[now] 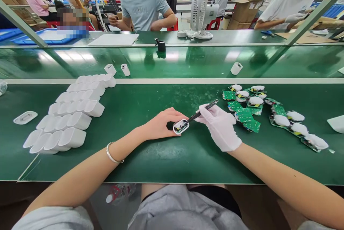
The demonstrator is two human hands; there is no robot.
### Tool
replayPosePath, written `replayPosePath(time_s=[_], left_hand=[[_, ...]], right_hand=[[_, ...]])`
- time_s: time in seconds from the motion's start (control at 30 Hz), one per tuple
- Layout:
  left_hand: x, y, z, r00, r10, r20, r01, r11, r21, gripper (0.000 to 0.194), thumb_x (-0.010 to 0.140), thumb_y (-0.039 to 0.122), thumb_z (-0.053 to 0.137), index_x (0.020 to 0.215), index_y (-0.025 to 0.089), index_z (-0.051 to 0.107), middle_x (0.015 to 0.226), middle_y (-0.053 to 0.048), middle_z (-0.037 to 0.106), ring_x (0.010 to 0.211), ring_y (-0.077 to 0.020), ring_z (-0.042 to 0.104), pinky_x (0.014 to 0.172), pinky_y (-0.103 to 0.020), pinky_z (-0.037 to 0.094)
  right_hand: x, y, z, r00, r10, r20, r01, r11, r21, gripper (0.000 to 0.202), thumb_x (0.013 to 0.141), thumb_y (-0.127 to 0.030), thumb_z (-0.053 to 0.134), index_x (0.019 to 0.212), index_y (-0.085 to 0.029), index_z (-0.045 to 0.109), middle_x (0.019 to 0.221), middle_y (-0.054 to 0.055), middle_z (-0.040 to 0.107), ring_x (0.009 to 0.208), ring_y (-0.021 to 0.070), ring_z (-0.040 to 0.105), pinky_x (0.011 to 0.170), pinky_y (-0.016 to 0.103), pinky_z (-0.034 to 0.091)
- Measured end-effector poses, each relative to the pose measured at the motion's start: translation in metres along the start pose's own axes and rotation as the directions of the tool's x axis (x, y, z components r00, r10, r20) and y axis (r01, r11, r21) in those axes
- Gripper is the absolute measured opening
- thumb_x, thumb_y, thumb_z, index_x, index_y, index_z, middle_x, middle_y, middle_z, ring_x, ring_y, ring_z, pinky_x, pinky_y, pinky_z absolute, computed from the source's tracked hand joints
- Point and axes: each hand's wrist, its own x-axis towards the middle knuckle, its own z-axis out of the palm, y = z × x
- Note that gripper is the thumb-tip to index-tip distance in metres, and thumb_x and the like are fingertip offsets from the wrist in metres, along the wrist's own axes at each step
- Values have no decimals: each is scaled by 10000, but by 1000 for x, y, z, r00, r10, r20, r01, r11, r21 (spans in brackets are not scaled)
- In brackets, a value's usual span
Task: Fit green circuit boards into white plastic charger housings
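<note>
My left hand (159, 124), bare with a bracelet at the wrist, is closed around a small white plastic housing (176, 131). Its open end faces me and shows a circuit board with parts inside. Something black covers the tip of one left finger or the thumb. In a white glove, my right hand (219, 126) pinches black tweezers (202, 110), whose tip reaches the housing's opening. Several green circuit boards (245, 115) with white pads lie right of my glove. Rows of white housings (72, 137) stand to the left.
A white oval part (25, 117) lies far left, and a white piece (336, 124) far right. Single housings (236, 68) stand behind the pale strip (172, 81). Beyond the metal frame are a white fan (199, 11), a black holder (161, 46) and several co-workers.
</note>
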Motion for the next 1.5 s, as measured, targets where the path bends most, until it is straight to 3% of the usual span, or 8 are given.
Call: replayPosePath(time_s=[0.1, 0.23, 0.47, 0.87, 1.0, 1.2, 1.4, 1.5], left_hand=[[-1, -2, 1, 994, -97, 52, 102, 988, -113, 419, 715, 302, 723, 1115, 204, 644, 1119, -63, 660, 909, -203, 610, 794, -304, 489], [-2, -4, 5, 978, -179, 105, 197, 957, -212, 502, 667, 383, 751, 1112, 173, 654, 965, -48, 683, 786, -195, 619, 666, -264, 491], [-1, -3, 5, 958, -243, 150, 276, 921, -274, 534, 640, 380, 760, 1108, 147, 653, 913, -36, 650, 750, -167, 564, 659, -247, 457], [1, -2, 4, 944, -254, 212, 311, 901, -303, 543, 642, 331, 758, 1140, 153, 635, 859, 0, 595, 675, -108, 446, 621, -212, 387], [1, -2, 3, 944, -259, 205, 311, 906, -286, 540, 638, 359, 760, 1121, 147, 642, 861, -7, 595, 680, -115, 452, 626, -221, 391], [1, -1, 3, 939, -263, 221, 318, 908, -273, 564, 648, 368, 751, 1147, 139, 626, 835, -2, 593, 645, -104, 438, 583, -212, 374], [2, 0, 3, 945, -252, 210, 307, 905, -295, 530, 642, 368, 754, 1109, 143, 642, 889, -22, 614, 713, -136, 503, 634, -230, 419], [0, 0, 3, 945, -252, 208, 310, 893, -325, 497, 649, 351, 756, 1087, 143, 647, 952, -38, 612, 733, -136, 502, 648, -233, 421]], right_hand=[[-2, 0, 2, 997, -52, -52, 50, 998, -36, 355, 661, -479, 733, 796, -186, 585, 738, -18, 607, 742, 133, 643, 728, 326, 610], [-2, -2, 3, 989, -101, -103, 96, 994, -58, 368, 628, -478, 754, 770, -184, 583, 722, -18, 602, 738, 143, 640, 736, 352, 611], [3, 0, 2, 986, -90, -143, 88, 996, -21, 392, 601, -480, 772, 767, -173, 594, 712, -25, 614, 697, 128, 644, 709, 329, 614], [13, -1, 7, 999, 44, 33, -43, 999, -8, 435, 512, -465, 820, 705, -150, 589, 642, -17, 627, 643, 137, 652, 651, 293, 614], [10, -8, 6, 999, -47, 12, 47, 998, -41, 408, 574, -468, 791, 736, -155, 585, 666, -18, 625, 639, 132, 649, 640, 292, 611], [1, -2, 13, 985, -133, 111, 152, 973, -176, 282, 716, -417, 699, 781, -171, 577, 724, -9, 627, 654, 136, 651, 655, 293, 593], [9, -7, 7, 987, -158, 34, 162, 970, -182, 322, 697, -460, 689, 776, -178, 554, 710, -15, 595, 685, 143, 634, 627, 285, 584], [15, -15, -6, 978, -210, 1, 198, 923, -330, 326, 798, -484, 568, 911, -178, 572, 698, -20, 579, 558, 116, 578, 532, 268, 531]])
